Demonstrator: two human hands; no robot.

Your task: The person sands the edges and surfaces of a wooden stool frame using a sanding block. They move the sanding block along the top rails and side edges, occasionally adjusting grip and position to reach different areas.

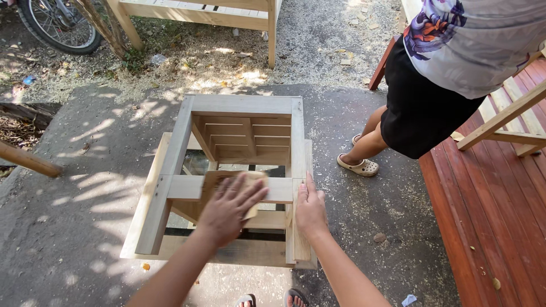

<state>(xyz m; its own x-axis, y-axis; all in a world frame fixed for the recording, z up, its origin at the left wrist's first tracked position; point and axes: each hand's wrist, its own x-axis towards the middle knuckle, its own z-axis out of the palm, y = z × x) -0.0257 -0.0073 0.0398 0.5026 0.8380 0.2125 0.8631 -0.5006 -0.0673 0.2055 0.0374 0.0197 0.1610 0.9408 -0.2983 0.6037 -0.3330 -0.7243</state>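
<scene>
2 hands on a wooden frame
Left hand presses sandpaper flat; right hand lies open on the upright.

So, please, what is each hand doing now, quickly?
Left hand: open, flat, pressing a sheet of sandpaper on the wooden frame.
Right hand: open, resting flat on the frame's upright; holds nothing.

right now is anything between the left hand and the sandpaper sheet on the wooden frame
Nothing visible. The left hand lies flat, directly on the sandpaper sheet, pressing it against the crossbar of the wooden frame. The right hand rests on the frame's right upright, apart from the sheet.
</scene>
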